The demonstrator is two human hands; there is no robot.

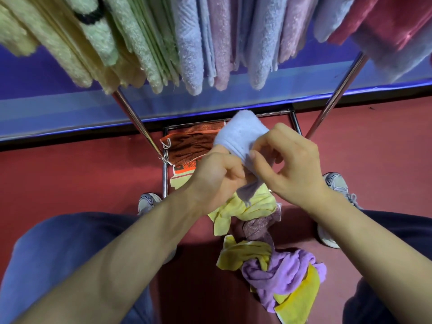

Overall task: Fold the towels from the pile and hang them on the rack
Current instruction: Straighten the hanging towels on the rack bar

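A: What are the hands doing now?

B: Both are pinching a pale blue towel [240, 134], held up in front of the rack [138, 120]. The left hand [217, 176] is curling shut around its lower edge; the right hand [289, 160] is nipping the fold with thumb and forefinger, its other fingers hanging loose.

A: How far along is it looking?

B: Well on, I'd judge. Many hung towels [191, 43] are crowding the top rail, yet a pile [275, 265] of yellow and purple ones is lying between the shoes.

A: And the room?

B: Red floor [70, 174], a blue wall panel [58, 108] behind, and an orange patterned cloth [189, 146] sitting on the rack's lower frame.
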